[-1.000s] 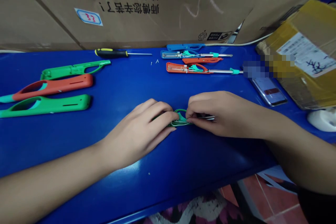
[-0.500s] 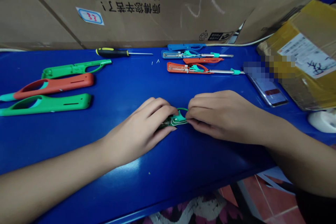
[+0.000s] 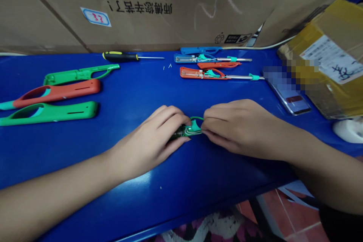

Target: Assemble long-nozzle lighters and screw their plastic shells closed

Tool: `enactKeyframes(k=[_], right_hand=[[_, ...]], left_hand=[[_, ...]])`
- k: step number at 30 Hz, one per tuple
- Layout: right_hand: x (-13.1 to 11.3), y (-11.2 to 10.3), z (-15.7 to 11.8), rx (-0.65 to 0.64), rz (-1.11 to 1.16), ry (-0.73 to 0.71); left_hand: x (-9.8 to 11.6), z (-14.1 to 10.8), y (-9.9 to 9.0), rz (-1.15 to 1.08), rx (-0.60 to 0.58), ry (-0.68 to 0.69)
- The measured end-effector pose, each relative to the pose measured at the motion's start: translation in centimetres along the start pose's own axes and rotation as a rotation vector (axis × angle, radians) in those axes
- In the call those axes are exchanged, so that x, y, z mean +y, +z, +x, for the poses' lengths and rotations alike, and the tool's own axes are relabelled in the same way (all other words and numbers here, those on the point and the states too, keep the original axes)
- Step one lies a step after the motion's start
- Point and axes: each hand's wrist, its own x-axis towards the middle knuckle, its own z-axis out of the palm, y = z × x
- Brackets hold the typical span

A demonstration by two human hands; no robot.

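Between both hands lies an opened green utility lighter (image 3: 194, 128), its teal trigger and thin white wires showing. My left hand (image 3: 159, 136) grips its handle end with thumb and fingers. My right hand (image 3: 229, 126) pinches the other end near the trigger loop, and the fingers hide the rest of the lighter. Beyond my hands are an opened orange lighter (image 3: 195, 72) and an opened blue lighter (image 3: 184, 58), their insides and metal tubes exposed. A loose blue shell half (image 3: 198, 50) and an orange shell half (image 3: 219, 65) lie beside them.
At left are a green shell half (image 3: 76, 76), an orange lighter (image 3: 73, 90) and a green lighter (image 3: 65, 111). A screwdriver (image 3: 121, 57) and small screws (image 3: 169, 65) lie behind. A phone (image 3: 289, 92) and taped box (image 3: 326, 64) stand right; a large carton (image 3: 141, 30) backs the table.
Both hands keep their hold on the green lighter, with only a very slight shift of the fingers. The view has moved a little.
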Motion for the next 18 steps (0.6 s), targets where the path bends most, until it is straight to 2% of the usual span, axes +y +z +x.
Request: enactKeyframes(k=[14, 18], right_hand=[[-0.61, -0.34, 0.15, -0.021, -0.058, -0.045], [-0.32, -0.34, 0.08, -0.014, -0.007, -0.016]], left_hand=[[0.14, 0.14, 0.02, -0.009, 0.020, -0.025], [0.29, 0.17, -0.05, -0.007, 0.070, -0.044]])
